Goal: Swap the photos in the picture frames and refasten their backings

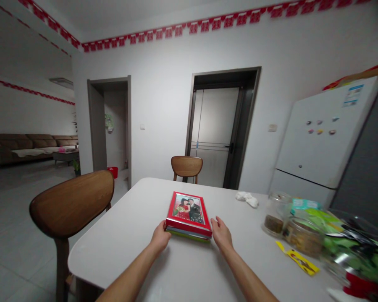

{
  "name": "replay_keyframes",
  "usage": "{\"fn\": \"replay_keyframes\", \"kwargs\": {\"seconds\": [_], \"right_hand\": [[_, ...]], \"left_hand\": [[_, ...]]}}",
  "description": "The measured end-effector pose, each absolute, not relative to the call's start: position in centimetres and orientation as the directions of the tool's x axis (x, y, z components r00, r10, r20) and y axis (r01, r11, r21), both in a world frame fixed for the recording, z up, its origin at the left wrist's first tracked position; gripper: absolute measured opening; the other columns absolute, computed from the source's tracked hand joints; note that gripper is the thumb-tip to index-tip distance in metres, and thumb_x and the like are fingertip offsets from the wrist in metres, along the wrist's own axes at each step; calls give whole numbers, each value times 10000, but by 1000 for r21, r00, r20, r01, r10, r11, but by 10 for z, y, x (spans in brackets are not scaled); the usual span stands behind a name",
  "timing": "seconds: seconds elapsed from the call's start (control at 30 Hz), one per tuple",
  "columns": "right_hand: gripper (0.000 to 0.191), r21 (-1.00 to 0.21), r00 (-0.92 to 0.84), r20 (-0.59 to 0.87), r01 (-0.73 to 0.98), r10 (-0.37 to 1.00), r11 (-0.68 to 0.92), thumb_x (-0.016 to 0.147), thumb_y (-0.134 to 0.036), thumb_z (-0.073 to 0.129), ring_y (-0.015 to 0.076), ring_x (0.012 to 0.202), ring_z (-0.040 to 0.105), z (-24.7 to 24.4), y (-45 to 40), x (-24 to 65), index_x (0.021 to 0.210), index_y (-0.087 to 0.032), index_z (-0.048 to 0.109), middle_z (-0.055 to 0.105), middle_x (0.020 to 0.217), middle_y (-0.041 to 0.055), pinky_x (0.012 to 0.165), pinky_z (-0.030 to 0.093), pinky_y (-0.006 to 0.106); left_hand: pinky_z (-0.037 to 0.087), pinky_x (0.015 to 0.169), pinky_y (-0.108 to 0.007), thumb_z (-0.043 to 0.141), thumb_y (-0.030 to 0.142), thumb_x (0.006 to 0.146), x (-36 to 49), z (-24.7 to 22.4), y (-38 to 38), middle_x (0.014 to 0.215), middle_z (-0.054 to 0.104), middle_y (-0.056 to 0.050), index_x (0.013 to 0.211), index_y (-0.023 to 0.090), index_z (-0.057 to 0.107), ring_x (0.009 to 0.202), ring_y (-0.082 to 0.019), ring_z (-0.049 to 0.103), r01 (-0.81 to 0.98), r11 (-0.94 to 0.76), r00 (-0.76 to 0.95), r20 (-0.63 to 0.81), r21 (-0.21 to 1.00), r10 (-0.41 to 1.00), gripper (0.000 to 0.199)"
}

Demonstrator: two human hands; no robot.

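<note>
A stack with a red photo album (pixel 189 214) on top lies on the white table (pixel 119 247). Its cover carries a framed photo of two people in formal clothes, one holding a bouquet. Below it, grey and green edges of thinner items (pixel 189 236) show. My left hand (pixel 160 238) is closed around the near left corner of the stack, its fingertips partly hidden behind it. At the near right corner, my right hand (pixel 222 234) is beside the album with thumb and fingers apart; whether it touches the side I cannot tell.
Crumpled white tissue (pixel 247 199), glass jars (pixel 274 214), a yellow packet (pixel 299 258) and green bags (pixel 327 224) sit along the table's right side. Wooden chairs stand at the left (pixel 75 201) and far edge (pixel 187 165). A white fridge (pixel 321 138) is at right.
</note>
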State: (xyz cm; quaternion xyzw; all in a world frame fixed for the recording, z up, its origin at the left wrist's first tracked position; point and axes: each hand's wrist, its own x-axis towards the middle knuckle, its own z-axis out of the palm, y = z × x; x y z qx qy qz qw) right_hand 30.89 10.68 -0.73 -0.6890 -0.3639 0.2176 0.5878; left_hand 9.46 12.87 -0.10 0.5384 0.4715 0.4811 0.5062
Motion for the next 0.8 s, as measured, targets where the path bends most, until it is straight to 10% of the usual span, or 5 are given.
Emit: {"fn": "replay_keyframes", "kwargs": {"seconds": [0.17, 0.37, 0.67, 0.8], "right_hand": [[563, -906, 513, 386, 366, 767, 211, 671, -302, 435, 120, 530, 441, 33, 70, 269, 1217, -172, 397, 475, 574, -47, 559, 363, 248], [667, -815, 255, 522, -130, 814, 564, 653, -187, 462, 59, 417, 272, 111, -2, 194, 1278, -276, 245, 318, 463, -110, 429, 260, 181], [683, -801, 188, 446, -353, 875, 484, 632, -165, 498, 54, 386, 276, 129, -39, 182, 1265, -273, 265, 346, 421, -114, 399, 224, 178], [288, -794, 270, 378, -397, 885, 460, 679, -315, 519, 51, 383, 334, 118, -24, 186, 938, -196, 562, 429, 442, -80, 382, 246, 184]], "left_hand": [[381, 614, -233, 529, 70, 559, 95, 25, 104, 598, 543, 32, 1045, 121, 489, 631, -148, 534, -30, -67, 40, 69, 997, 997, 491], [335, 498, -194, 572, 169, 566, 106, 111, 33, 552, 461, 96, 1276, 232, 216, 473, -71, 425, -460, -168, 366, 358, 872, 859, 796], [310, 473, -182, 575, 101, 522, 89, 130, -3, 536, 466, 104, 1276, 233, 199, 454, -57, 409, -608, -72, 504, 454, 791, 735, 852], [271, 417, -164, 645, 319, 567, 93, 122, 9, 482, 482, 85, 947, 165, 506, 402, -46, 399, -566, 24, 477, 303, 824, 825, 433]]}}
